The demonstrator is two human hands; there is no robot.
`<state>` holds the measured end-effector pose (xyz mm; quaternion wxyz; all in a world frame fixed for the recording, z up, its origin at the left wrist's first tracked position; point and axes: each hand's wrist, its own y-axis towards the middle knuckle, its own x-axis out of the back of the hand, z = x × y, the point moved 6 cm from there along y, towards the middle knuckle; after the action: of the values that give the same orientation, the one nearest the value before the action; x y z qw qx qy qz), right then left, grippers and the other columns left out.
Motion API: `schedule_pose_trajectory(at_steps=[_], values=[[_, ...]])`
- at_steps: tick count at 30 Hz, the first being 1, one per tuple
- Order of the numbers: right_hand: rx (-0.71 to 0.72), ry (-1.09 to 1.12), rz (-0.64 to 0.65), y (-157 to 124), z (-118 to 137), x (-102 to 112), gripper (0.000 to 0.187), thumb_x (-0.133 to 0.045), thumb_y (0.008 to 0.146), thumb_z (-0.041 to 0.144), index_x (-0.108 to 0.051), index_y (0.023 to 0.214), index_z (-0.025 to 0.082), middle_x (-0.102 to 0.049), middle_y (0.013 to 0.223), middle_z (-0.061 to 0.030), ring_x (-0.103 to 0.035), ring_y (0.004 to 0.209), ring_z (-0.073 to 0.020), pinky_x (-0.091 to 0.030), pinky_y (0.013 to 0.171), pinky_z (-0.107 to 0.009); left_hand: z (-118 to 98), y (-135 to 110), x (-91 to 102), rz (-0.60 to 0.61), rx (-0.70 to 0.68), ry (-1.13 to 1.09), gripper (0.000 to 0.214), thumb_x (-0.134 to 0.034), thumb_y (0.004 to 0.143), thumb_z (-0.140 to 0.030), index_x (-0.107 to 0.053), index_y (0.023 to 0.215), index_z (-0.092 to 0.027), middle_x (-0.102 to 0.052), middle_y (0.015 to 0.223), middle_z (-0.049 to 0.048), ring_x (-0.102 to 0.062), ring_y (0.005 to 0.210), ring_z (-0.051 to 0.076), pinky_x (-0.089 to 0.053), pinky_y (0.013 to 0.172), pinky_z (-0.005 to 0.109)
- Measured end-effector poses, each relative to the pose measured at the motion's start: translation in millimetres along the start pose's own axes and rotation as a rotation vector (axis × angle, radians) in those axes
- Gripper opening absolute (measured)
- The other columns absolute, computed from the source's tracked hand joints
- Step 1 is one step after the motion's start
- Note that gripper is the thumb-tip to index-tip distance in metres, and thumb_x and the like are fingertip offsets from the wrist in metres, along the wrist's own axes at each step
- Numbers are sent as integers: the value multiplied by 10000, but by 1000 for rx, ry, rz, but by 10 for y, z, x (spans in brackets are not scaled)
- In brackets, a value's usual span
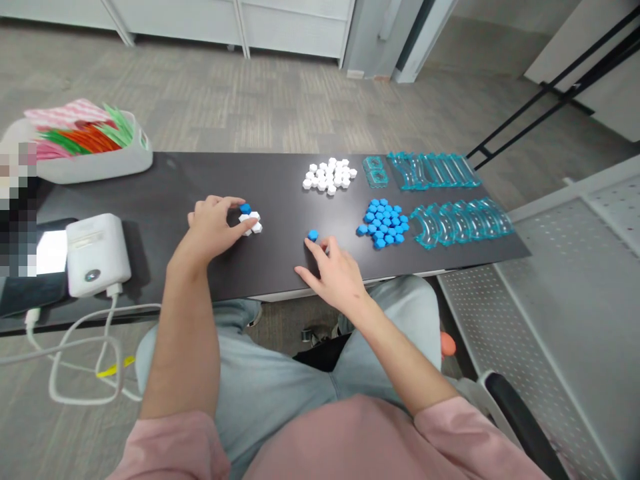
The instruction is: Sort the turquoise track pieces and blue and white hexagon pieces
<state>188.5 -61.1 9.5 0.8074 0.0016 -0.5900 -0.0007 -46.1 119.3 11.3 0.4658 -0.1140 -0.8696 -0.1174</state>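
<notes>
Left hand grips hex cluster, right fingertip on loose blue hex tile.
My left hand [213,223] pinches the hex cluster [251,221] between thumb and index, mid-table [280,200]. My right hand [336,272] is spread, index touching the blue hex tile [313,235]. Risk, I judge: an uneven squeeze scatters the unjoined tiles. The cluster's long axis runs far-left to near-right. The single tile lies flat with no long axis.

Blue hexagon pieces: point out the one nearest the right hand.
The lone blue hexagon just beyond the fingertips of the right hand, apart from the blue pile farther right.
</notes>
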Motion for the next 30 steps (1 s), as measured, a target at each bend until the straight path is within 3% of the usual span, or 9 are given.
schedule_pose_trajectory(at_steps=[4, 10, 15, 20, 24, 30], values=[[-41, 6, -55, -151, -168, 38, 735, -657, 1117, 558, -495, 1748, 217, -623, 1418, -184, -725, 1079, -327, -622, 1022, -499, -79, -13, -22, -22, -21, 49, 586, -822, 920, -642, -728, 1405, -326, -640, 1471, 202, -536, 1430, 519, -431, 1177, 690], [-39, 28, -122, -93, -301, 65, 787, -636, 1117, 582, -433, 1792, 231, -619, 1424, -190, -717, 1124, -351, -621, 1028, -527, -541, -50, -144, -30, -78, 140, 594, -816, 949, -549, -704, 1471, -289, -609, 1528, 197, -494, 1486, 503, -362, 1240, 657], [-103, -32, -218, 145, -402, 141, 828, -631, 1105, 595, -434, 1785, 164, -572, 1594, -258, -623, 1329, -425, -548, 1103, -569, -814, -68, -212, -71, -159, 85, 344, -694, 1054, -477, -784, 1312, -269, -689, 1421, 169, -564, 1399, 444, -330, 1210, 609], [-108, -116, -199, 249, -512, 180, 771, -612, 1112, 607, -513, 1739, 170, -530, 1756, -210, -490, 1437, -460, -453, 1166, -602, -900, -97, -178, -5, -274, 87, 205, -744, 1035, -455, -862, 1103, -302, -776, 1232, 100, -641, 1255, 375, -321, 1177, 582], [-97, -133, -171, 19, -563, 181, 731, -593, 1117, 627, -559, 1712, 203, -553, 1738, -190, -481, 1418, -444, -451, 1153, -586, -1009, -226, -212, 34, -309, 123, 255, -660, 1089, -419, -885, 1107, -301, -810, 1127, 93, -692, 1157, 344, -324, 1176, 594], [-215, -155, -271, -504, -905, 173, 761, -608, 1098, 674, -574, 1701, 212, -537, 1639, -242, -513, 1349, -442, -486, 1108, -601, -1107, -410, -259, -19, -307, 197, 306, -619, 1115, -427, -872, 1224, -293, -816, 1321, 108, -699, 1202, 376, -325, 1205, 636]])
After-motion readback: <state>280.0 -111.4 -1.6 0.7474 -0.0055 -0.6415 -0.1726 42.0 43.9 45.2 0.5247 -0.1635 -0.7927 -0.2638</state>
